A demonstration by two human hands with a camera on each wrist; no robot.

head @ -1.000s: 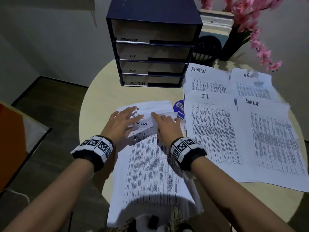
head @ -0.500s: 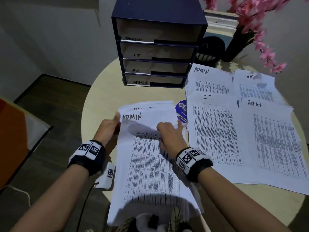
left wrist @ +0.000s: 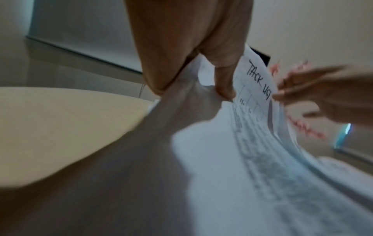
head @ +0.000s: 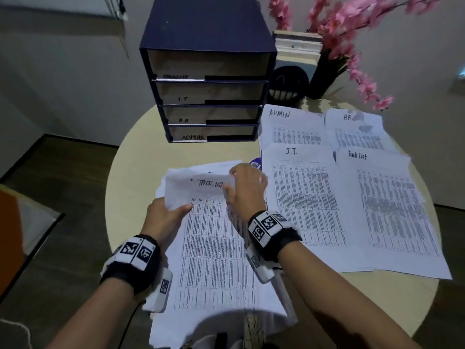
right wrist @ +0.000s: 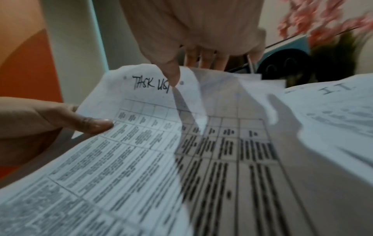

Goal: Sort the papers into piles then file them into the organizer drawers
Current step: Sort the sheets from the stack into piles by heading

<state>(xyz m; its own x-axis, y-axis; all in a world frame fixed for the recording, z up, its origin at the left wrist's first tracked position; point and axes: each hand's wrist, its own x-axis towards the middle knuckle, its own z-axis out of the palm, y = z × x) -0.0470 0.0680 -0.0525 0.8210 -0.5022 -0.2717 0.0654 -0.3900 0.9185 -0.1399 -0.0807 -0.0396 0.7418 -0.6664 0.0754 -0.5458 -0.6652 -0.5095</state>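
Note:
My left hand [head: 173, 214] grips the left edge of a printed sheet headed TASK LIST [head: 214, 222], thumb [left wrist: 225, 87] on top. My right hand [head: 235, 183] pinches the same sheet's far right corner, thumb [right wrist: 171, 73] pressing beside the heading. The TASK LIST sheet [right wrist: 141, 135] is raised at its far end above the unsorted stack [head: 221, 311] near the table's front edge. Four sorted piles lie to the right: ADMIN [head: 292, 127], HR [head: 357, 129], I.T. [head: 302, 197] and Task List [head: 387, 210]. The dark blue organizer [head: 208, 46] stands at the back, its drawers labelled from task list down to ADMIN.
The round beige table [head: 141, 167] shows bare surface left of the stack and in front of the organizer. A dark vase of pink flowers [head: 327, 76], a black round object [head: 289, 84] and stacked books [head: 297, 44] stand at the back right. The floor drops away on the left.
Half a second ago a sheet headed ADMIN lay on top under my hands. Now a TASK LIST sheet is on top, lifted at its far end between both hands.

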